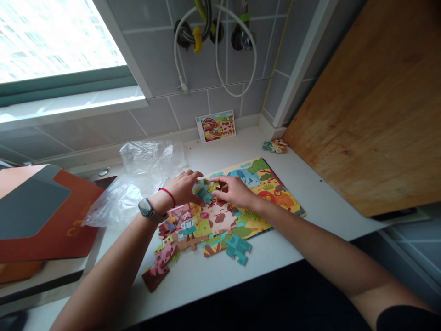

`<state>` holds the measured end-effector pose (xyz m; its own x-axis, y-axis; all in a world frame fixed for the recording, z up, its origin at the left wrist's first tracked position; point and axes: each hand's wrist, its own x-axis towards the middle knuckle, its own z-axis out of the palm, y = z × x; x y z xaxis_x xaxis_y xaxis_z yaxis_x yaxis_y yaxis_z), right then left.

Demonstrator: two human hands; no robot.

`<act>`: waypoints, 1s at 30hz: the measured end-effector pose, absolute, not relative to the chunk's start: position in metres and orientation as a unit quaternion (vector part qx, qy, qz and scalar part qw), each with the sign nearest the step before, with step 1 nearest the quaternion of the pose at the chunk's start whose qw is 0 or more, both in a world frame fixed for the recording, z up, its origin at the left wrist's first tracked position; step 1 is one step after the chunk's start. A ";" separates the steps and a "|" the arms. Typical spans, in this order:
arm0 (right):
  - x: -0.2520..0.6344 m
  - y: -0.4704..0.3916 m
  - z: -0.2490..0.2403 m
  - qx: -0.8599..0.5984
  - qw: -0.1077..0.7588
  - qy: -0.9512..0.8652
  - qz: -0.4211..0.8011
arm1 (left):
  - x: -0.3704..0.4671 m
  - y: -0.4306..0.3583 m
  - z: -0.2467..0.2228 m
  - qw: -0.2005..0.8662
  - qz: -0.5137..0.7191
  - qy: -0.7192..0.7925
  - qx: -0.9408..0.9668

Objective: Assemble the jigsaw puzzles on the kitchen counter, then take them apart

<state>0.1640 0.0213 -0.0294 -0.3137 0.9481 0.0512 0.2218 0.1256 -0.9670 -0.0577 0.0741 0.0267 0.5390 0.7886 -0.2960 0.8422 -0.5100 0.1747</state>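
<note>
My left hand (184, 187), with a watch and a red string on the wrist, has thumb and fingers curved around a teal puzzle piece (204, 194) above the partly joined puzzle (220, 218). Just to its right, my right hand (234, 191) pinches a green-yellow puzzle piece (213, 186) against the teal one. Beneath, the joined pieces show a farmer and a pink cow, lying over the left part of a colourful animal picture board (275, 197). Loose teal pieces (238, 248) lie at the front edge, and pink and brown pieces (156, 276) at the front left.
A picture card (216, 126) leans on the tiled wall. A few stacked pieces (275, 146) lie in the back right corner. Clear plastic bags (138, 179) and an orange and grey box (44, 211) are on the left. A wooden panel (372, 105) stands at the right.
</note>
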 end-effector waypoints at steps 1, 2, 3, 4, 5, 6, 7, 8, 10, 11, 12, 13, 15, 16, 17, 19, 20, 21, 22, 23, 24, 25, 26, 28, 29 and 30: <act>0.164 0.021 -0.028 -0.452 0.370 -0.662 0.469 | -0.058 0.075 0.026 0.152 -0.084 0.475 0.863; 0.165 0.020 -0.028 -0.454 0.365 -0.675 0.453 | -0.058 0.075 0.026 0.153 -0.078 0.477 0.862; 0.165 0.020 -0.027 -0.455 0.360 -0.687 0.437 | -0.059 0.076 0.025 0.153 -0.072 0.476 0.863; 0.166 0.019 -0.028 -0.455 0.354 -0.697 0.425 | -0.060 0.076 0.024 0.153 -0.068 0.474 0.864; 0.166 0.019 -0.028 -0.455 0.351 -0.705 0.416 | -0.060 0.077 0.024 0.154 -0.066 0.472 0.865; 0.167 0.019 -0.029 -0.454 0.348 -0.710 0.409 | -0.060 0.078 0.024 0.156 -0.068 0.470 0.866; 0.167 0.019 -0.030 -0.455 0.347 -0.713 0.405 | -0.060 0.078 0.024 0.159 -0.072 0.468 0.866; 0.167 0.019 -0.030 -0.456 0.346 -0.715 0.402 | -0.060 0.078 0.024 0.163 -0.075 0.464 0.867; 0.167 0.020 -0.030 -0.460 0.341 -0.716 0.399 | -0.057 0.078 0.026 0.169 -0.076 0.457 0.870; 0.167 0.020 -0.030 -0.462 0.339 -0.716 0.399 | -0.056 0.077 0.028 0.173 -0.075 0.452 0.872; 0.167 0.020 -0.029 -0.462 0.335 -0.716 0.403 | -0.054 0.076 0.029 0.179 -0.076 0.449 0.872; 0.167 0.020 -0.028 -0.460 0.333 -0.714 0.410 | -0.053 0.074 0.031 0.188 -0.080 0.446 0.871; 0.167 0.019 -0.027 -0.452 0.329 -0.710 0.428 | -0.050 0.071 0.035 0.210 -0.088 0.440 0.869; 0.166 0.019 -0.027 -0.446 0.329 -0.709 0.436 | -0.050 0.070 0.036 0.220 -0.086 0.437 0.868; 0.166 0.019 -0.027 -0.440 0.331 -0.709 0.441 | -0.049 0.068 0.037 0.228 -0.079 0.434 0.868; 0.166 0.019 -0.029 -0.431 0.345 -0.701 0.452 | -0.050 0.066 0.040 0.244 -0.046 0.431 0.868; 0.165 0.019 -0.030 -0.429 0.356 -0.689 0.463 | -0.050 0.066 0.042 0.257 -0.027 0.431 0.864; 0.165 0.020 -0.030 -0.426 0.371 -0.671 0.480 | -0.051 0.065 0.044 0.274 -0.010 0.433 0.859; 0.165 0.020 -0.031 -0.421 0.387 -0.649 0.501 | -0.051 0.065 0.046 0.295 0.006 0.435 0.851; 0.165 0.021 -0.031 -0.416 0.405 -0.625 0.522 | -0.051 0.065 0.048 0.316 0.022 0.435 0.843; 0.165 0.022 -0.030 -0.409 0.424 -0.601 0.540 | -0.051 0.065 0.050 0.336 0.039 0.433 0.835; 0.166 0.022 -0.028 -0.402 0.440 -0.578 0.557 | -0.050 0.065 0.052 0.353 0.060 0.431 0.828; 0.166 0.023 -0.026 -0.396 0.452 -0.558 0.573 | -0.049 0.065 0.053 0.370 0.085 0.428 0.820; 0.167 0.023 -0.020 -0.387 0.466 -0.519 0.603 | -0.046 0.065 0.052 0.403 0.143 0.426 0.797; 0.167 0.023 -0.017 -0.382 0.469 -0.501 0.619 | -0.045 0.065 0.050 0.425 0.170 0.423 0.782; 0.168 0.023 -0.014 -0.377 0.473 -0.484 0.633 | -0.044 0.066 0.049 0.451 0.193 0.418 0.765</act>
